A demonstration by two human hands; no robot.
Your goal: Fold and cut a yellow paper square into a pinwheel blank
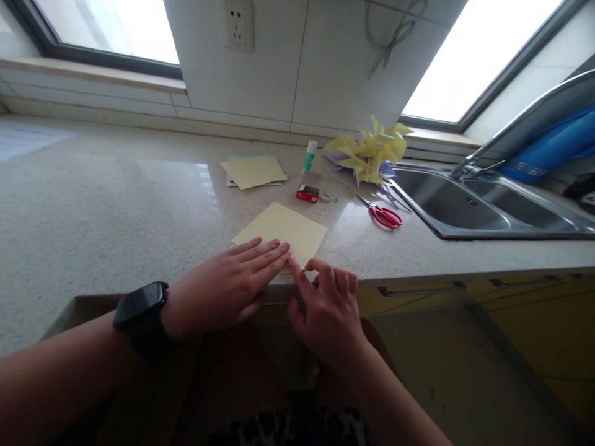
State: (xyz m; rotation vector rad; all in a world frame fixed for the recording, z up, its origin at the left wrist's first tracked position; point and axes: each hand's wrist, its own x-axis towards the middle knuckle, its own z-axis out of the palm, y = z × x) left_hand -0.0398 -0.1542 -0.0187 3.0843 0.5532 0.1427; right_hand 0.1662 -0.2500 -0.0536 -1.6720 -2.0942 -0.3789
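Note:
A yellow sheet of paper [283, 226] lies turned like a diamond near the counter's front edge. Flat across its near left part rests my left hand [232, 279], fingers together and stretched out, a dark watch on the wrist. My right hand [328, 303] touches the paper's near side with its outstretched index finger, close to the left fingertips. Its other fingers are bent, the thumb stands apart, and no object shows in them. The hands hide part of the paper's near corner.
Beyond the sheet are stacked papers [255, 172], a glue stick [309, 156], a small red and black box [308, 191] and a tape roll [328, 197]. Red-handled scissors [383, 215] and yellow paper pinwheels [369, 152] lie right, before a steel sink [446, 201].

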